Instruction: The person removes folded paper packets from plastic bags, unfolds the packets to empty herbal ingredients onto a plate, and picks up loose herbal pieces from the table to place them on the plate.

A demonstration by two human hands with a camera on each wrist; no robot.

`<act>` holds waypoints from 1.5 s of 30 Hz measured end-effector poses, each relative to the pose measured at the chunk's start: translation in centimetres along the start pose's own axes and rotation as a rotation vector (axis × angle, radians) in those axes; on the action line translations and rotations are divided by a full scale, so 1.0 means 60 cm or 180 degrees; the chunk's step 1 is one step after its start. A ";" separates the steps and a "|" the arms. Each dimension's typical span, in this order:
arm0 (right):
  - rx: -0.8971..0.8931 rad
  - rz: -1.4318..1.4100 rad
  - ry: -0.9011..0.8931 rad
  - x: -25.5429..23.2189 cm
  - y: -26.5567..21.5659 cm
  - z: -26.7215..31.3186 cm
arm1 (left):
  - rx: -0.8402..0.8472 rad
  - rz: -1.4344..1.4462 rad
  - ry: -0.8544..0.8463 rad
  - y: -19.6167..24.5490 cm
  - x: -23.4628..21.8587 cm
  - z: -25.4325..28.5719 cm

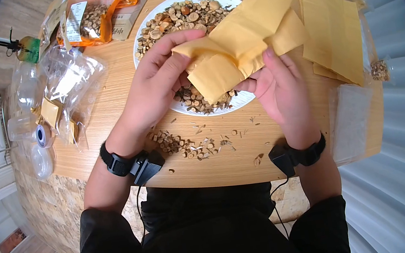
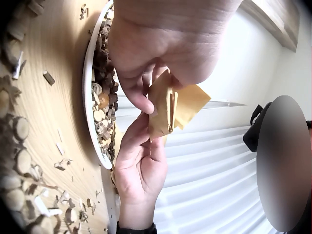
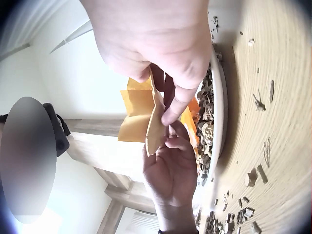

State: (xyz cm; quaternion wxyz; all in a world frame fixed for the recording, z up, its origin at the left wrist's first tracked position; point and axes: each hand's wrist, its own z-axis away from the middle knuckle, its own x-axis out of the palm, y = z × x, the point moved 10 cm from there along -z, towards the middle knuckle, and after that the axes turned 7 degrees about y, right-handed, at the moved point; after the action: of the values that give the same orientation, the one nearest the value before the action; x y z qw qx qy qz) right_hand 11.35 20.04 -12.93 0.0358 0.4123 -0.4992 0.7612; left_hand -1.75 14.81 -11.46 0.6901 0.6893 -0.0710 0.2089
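Note:
Both hands hold a folded, creased yellow paper bag [image 1: 249, 19] up over the white plate [image 1: 243, 102]. My left hand [image 1: 156, 73] pinches its left end between thumb and fingers. With the thumb on its near edge and fingers beneath, my right hand [image 1: 282, 87] grips the lower right part. Layered edges of the paper bag [image 2: 163, 109] show in the left wrist view, and in the right wrist view the paper bag [image 3: 139, 117] hangs between both hands. Dried sliced herbs [image 1: 160, 29] fill the plate, partly hidden behind the hands and paper.
Flat yellow paper bags [image 1: 331, 30] lie at the right, near clear plastic sheets [image 1: 351, 118]. Loose herb slices [image 1: 174, 143] are scattered along the front. An orange bag [image 1: 106, 15] stands back left; clear plastic bags [image 1: 70, 67], plastic cups [image 1: 21, 128] and a tape roll [image 1: 43, 136] are at left.

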 end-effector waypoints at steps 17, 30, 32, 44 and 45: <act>0.0034 0.0134 -0.0057 0.007 0.001 0.003 | -0.0322 0.0640 0.0499 -0.017 -0.029 -0.006; 0.0019 0.0082 -0.0098 -0.008 0.002 -0.004 | -0.0562 0.0956 0.0283 -0.022 -0.018 -0.006; -0.0018 0.0171 -0.0084 -0.010 0.000 -0.003 | -0.0391 0.0975 0.0412 -0.016 -0.025 -0.009; -0.0407 0.1107 -0.0634 0.046 -0.003 0.007 | -0.0488 0.1005 -0.0287 -0.016 0.020 0.009; -0.0386 0.1175 -0.0558 0.045 -0.002 0.008 | -0.0510 0.0978 -0.0403 -0.020 0.024 0.012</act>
State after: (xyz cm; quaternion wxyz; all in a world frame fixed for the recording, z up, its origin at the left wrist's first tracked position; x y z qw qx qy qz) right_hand 9.93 18.76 -10.94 -0.1230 0.3757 -0.6124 0.6846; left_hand 0.12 14.44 -11.98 0.6969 0.6248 -0.2353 0.2618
